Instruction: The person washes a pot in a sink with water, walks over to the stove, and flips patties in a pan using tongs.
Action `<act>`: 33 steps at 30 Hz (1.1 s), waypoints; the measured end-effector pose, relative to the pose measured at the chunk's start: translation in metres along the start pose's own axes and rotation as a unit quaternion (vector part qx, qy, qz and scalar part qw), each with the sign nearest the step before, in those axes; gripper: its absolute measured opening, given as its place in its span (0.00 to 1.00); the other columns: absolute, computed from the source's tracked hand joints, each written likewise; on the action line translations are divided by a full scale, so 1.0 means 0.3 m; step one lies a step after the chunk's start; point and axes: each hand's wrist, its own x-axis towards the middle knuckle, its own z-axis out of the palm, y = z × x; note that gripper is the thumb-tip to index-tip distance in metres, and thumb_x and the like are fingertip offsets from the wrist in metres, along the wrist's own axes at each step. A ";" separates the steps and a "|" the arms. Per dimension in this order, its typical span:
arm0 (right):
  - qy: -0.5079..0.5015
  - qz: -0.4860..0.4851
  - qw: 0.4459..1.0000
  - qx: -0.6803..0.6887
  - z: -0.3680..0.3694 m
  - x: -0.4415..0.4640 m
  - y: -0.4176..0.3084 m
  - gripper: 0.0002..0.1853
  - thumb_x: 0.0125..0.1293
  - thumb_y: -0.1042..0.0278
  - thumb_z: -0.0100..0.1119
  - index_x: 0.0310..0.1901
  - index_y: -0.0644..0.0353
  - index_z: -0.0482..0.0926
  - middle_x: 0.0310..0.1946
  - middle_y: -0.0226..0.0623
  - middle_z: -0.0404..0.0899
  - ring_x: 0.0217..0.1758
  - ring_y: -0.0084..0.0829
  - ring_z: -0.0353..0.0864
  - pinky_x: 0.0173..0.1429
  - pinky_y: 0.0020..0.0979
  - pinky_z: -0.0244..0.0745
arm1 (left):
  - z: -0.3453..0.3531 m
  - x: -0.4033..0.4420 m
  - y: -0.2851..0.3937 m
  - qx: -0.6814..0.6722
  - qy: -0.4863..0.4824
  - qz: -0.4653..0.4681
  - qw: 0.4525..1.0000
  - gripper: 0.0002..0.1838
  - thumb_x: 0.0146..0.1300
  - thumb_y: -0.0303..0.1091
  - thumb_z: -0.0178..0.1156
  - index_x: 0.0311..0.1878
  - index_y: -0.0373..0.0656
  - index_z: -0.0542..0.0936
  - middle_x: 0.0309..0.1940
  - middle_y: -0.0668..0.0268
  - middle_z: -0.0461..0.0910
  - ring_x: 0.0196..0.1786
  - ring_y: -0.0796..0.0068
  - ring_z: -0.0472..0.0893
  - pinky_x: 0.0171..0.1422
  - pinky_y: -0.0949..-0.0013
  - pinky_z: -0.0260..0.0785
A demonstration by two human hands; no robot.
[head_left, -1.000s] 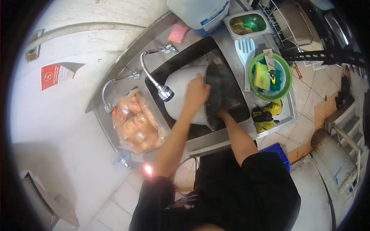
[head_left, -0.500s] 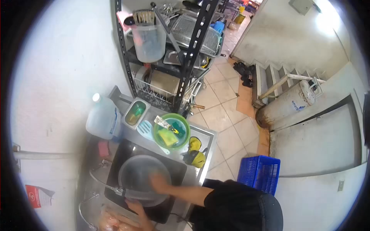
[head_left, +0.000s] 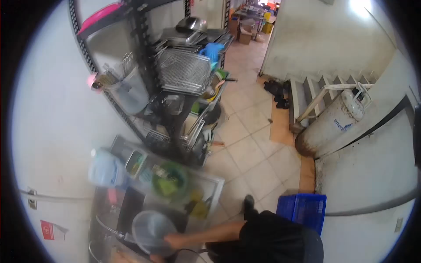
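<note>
A translucent round plastic basin [head_left: 149, 225] stands over the dark sink [head_left: 131, 202], its open mouth facing up toward me. My right hand [head_left: 175, 240] is closed on the basin's right rim, somewhat blurred. At the bottom edge of the view my left hand [head_left: 157, 257] grips the near rim, only partly showing. The faucet [head_left: 119, 235] reaches in from the left beside the basin. Behind the sink sits a green bowl [head_left: 183, 176] with a yellow-green sponge [head_left: 166, 187] in it. Yellow-and-black gloves or cloths [head_left: 198, 207] lie to its right, blurred.
A large water jug [head_left: 105, 168] and a metal container [head_left: 136, 162] stand at the counter's back left. Beyond rises a black shelf rack [head_left: 147, 57] loaded with trays and utensils. On the floor right are a blue crate [head_left: 307, 210] and a gas cylinder [head_left: 333, 122].
My view has tilted up, showing more of the rack and corridor. My right hand has moved from inside the basin to its rim.
</note>
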 end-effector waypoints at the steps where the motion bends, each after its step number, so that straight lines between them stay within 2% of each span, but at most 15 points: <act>1: 0.004 -0.002 1.000 -0.011 -0.091 -0.077 0.030 0.06 0.65 0.73 0.53 0.40 0.65 0.77 0.30 0.46 0.81 0.36 0.41 0.82 0.40 0.40 0.76 | 0.025 -0.028 0.067 0.006 -0.003 0.000 1.000 0.24 0.60 0.31 0.60 0.57 0.30 0.70 0.51 0.43 0.75 0.52 0.45 0.76 0.55 0.56 0.68; 3: 0.151 -0.195 0.969 -0.024 -0.252 -0.276 0.051 0.07 0.61 0.76 0.53 0.40 0.66 0.77 0.32 0.50 0.81 0.37 0.50 0.81 0.43 0.43 0.75 | 0.079 -0.111 0.204 0.013 -0.024 0.002 1.000 0.23 0.60 0.30 0.60 0.57 0.30 0.70 0.51 0.44 0.75 0.52 0.46 0.76 0.55 0.56 0.68; 5: 0.013 -0.093 0.983 0.157 -0.617 -0.558 -0.022 0.08 0.62 0.74 0.50 0.38 0.64 0.79 0.33 0.50 0.81 0.38 0.52 0.80 0.43 0.47 0.74 | 0.152 -0.183 0.350 0.018 -0.054 0.010 0.998 0.23 0.60 0.30 0.59 0.57 0.30 0.71 0.51 0.45 0.75 0.51 0.47 0.76 0.55 0.57 0.68; 7: 0.035 0.068 0.997 0.031 -0.888 -0.812 0.025 0.11 0.65 0.67 0.50 0.39 0.62 0.80 0.33 0.49 0.81 0.38 0.51 0.81 0.43 0.48 0.74 | 0.251 -0.251 0.501 0.022 -0.100 0.018 0.995 0.23 0.60 0.29 0.59 0.57 0.30 0.71 0.52 0.46 0.75 0.51 0.48 0.76 0.55 0.57 0.68; 8: 0.092 0.124 0.978 -0.140 -0.808 -0.847 0.353 0.14 0.66 0.59 0.50 0.41 0.59 0.81 0.39 0.50 0.81 0.41 0.50 0.81 0.45 0.47 0.74 | 0.296 -0.282 0.578 0.023 -0.125 0.023 0.992 0.23 0.60 0.29 0.59 0.58 0.31 0.71 0.52 0.47 0.75 0.51 0.48 0.76 0.55 0.57 0.68; 9: 0.134 0.126 0.944 -0.274 -0.928 -1.009 0.394 0.16 0.65 0.56 0.52 0.45 0.60 0.80 0.45 0.52 0.78 0.47 0.49 0.79 0.47 0.48 0.73 | 0.353 -0.299 0.650 0.026 -0.151 0.027 0.988 0.22 0.61 0.29 0.59 0.58 0.31 0.71 0.52 0.47 0.75 0.51 0.49 0.76 0.55 0.58 0.68; 10: 0.186 0.338 0.880 -0.277 -0.978 -1.090 0.481 0.18 0.64 0.58 0.52 0.48 0.62 0.77 0.47 0.52 0.76 0.52 0.48 0.76 0.51 0.50 0.71 | 0.404 -0.326 0.715 0.025 -0.181 0.029 0.983 0.22 0.61 0.29 0.58 0.58 0.31 0.71 0.52 0.48 0.75 0.51 0.49 0.76 0.54 0.58 0.69; 11: 0.148 0.385 0.854 -0.319 -1.097 -1.221 0.473 0.19 0.64 0.61 0.52 0.51 0.65 0.75 0.48 0.53 0.77 0.54 0.50 0.76 0.52 0.52 0.71 | 0.445 -0.328 0.777 0.026 -0.204 0.031 0.978 0.22 0.61 0.29 0.58 0.58 0.31 0.71 0.52 0.48 0.75 0.51 0.50 0.76 0.54 0.58 0.69; 12: 0.177 0.391 0.855 -0.290 -1.072 -1.332 0.728 0.23 0.64 0.55 0.54 0.53 0.66 0.75 0.57 0.60 0.72 0.63 0.48 0.70 0.62 0.54 0.65 | 0.486 -0.356 0.846 0.026 -0.231 0.031 0.972 0.22 0.61 0.28 0.58 0.58 0.31 0.71 0.52 0.49 0.75 0.51 0.50 0.76 0.54 0.58 0.69; 14: 0.278 0.431 0.858 0.026 -1.319 -1.541 0.770 0.28 0.57 0.60 0.67 0.58 0.64 0.73 0.46 0.58 0.79 0.52 0.41 0.81 0.53 0.40 0.76 | 0.592 -0.371 0.965 0.025 -0.271 0.033 0.962 0.22 0.61 0.28 0.58 0.58 0.32 0.71 0.52 0.50 0.75 0.50 0.51 0.76 0.54 0.59 0.69; 17: 0.489 0.374 0.644 0.455 -1.463 -1.800 0.986 0.36 0.57 0.64 0.65 0.65 0.65 0.63 0.46 0.59 0.79 0.51 0.45 0.81 0.49 0.38 0.79 | 0.724 -0.311 1.181 0.023 -0.305 0.040 0.951 0.21 0.61 0.27 0.57 0.58 0.32 0.71 0.52 0.51 0.75 0.50 0.53 0.77 0.54 0.59 0.69; 19: 0.477 0.533 0.693 0.092 -1.355 -1.899 1.253 0.35 0.62 0.62 0.63 0.68 0.64 0.60 0.44 0.56 0.81 0.43 0.43 0.84 0.43 0.34 0.80 | 0.805 -0.224 1.334 0.025 -0.316 0.047 0.947 0.21 0.62 0.27 0.57 0.58 0.32 0.71 0.53 0.52 0.75 0.50 0.54 0.77 0.54 0.60 0.69; 21: 0.292 0.623 0.725 0.037 -1.269 -1.978 1.374 0.34 0.56 0.45 0.66 0.57 0.63 0.73 0.44 0.55 0.81 0.50 0.52 0.80 0.51 0.44 0.77 | 0.886 -0.110 1.512 0.023 -0.322 0.060 0.944 0.21 0.62 0.27 0.57 0.58 0.33 0.72 0.53 0.53 0.75 0.49 0.54 0.77 0.53 0.60 0.69; 24: 0.281 0.620 0.518 0.518 -1.355 -1.981 1.171 0.24 0.67 0.49 0.54 0.47 0.66 0.78 0.38 0.56 0.82 0.43 0.59 0.79 0.51 0.48 0.73 | 0.952 0.056 1.821 0.023 -0.335 0.091 0.937 0.21 0.62 0.26 0.56 0.59 0.33 0.72 0.53 0.54 0.75 0.49 0.56 0.77 0.53 0.61 0.69; 33: 0.454 0.587 0.517 0.426 -2.128 -1.854 1.260 0.22 0.67 0.51 0.56 0.44 0.66 0.80 0.36 0.54 0.82 0.40 0.56 0.80 0.50 0.47 0.73 | 1.070 0.518 2.849 0.037 -0.371 0.191 0.908 0.20 0.63 0.24 0.55 0.59 0.35 0.72 0.54 0.59 0.75 0.48 0.60 0.78 0.52 0.62 0.70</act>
